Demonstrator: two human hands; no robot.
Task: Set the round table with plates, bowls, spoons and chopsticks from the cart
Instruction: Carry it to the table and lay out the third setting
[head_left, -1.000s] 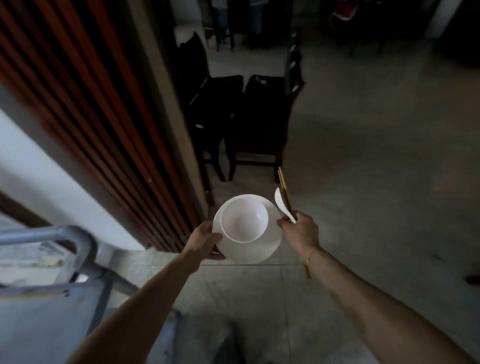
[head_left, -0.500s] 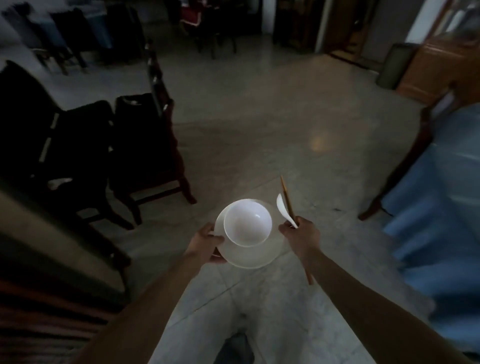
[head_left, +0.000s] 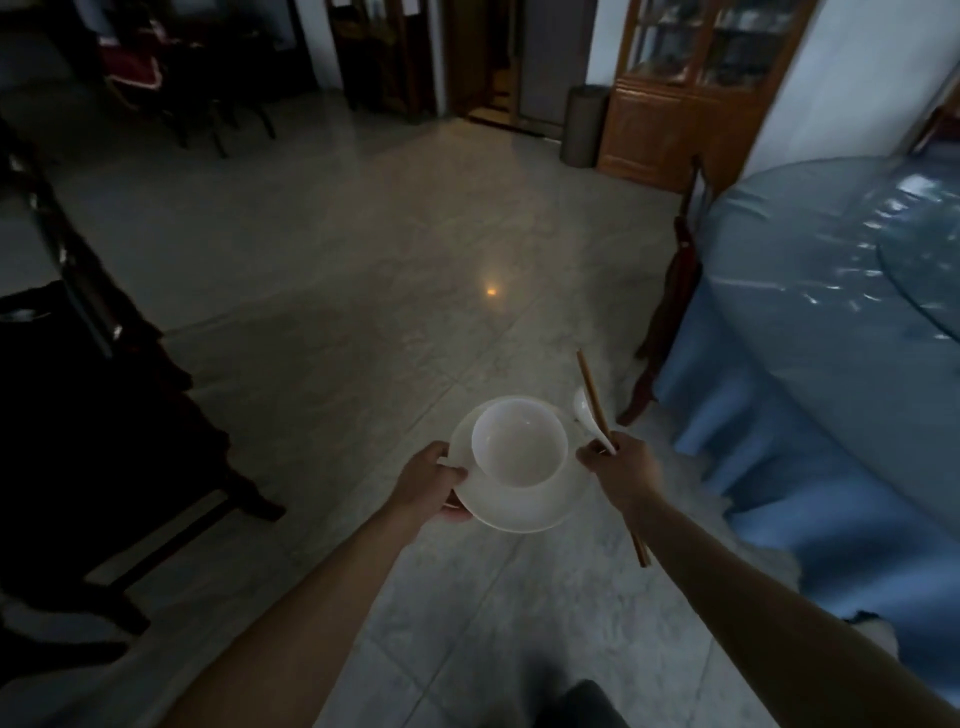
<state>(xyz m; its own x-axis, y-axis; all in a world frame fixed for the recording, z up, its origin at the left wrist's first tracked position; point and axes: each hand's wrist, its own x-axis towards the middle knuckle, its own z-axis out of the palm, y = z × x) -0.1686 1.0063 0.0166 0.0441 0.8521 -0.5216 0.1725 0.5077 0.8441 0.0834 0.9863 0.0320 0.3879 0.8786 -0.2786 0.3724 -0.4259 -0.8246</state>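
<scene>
left hand clamped on plate w/ bowl; right hand round spoon & chopsticks

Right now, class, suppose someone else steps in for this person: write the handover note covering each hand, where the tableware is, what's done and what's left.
Left hand: grips the rim of the white plate, thumb on top; the white bowl sits on the plate.
Right hand: holds the white spoon and the brown chopsticks together.
Round table, under a blue cloth, stands to the right; nothing is visible on the part in view.
Done: one place setting is in hand.
Left: carry it to the table and lay out plate, bowl, spoon and chopsticks.
</scene>
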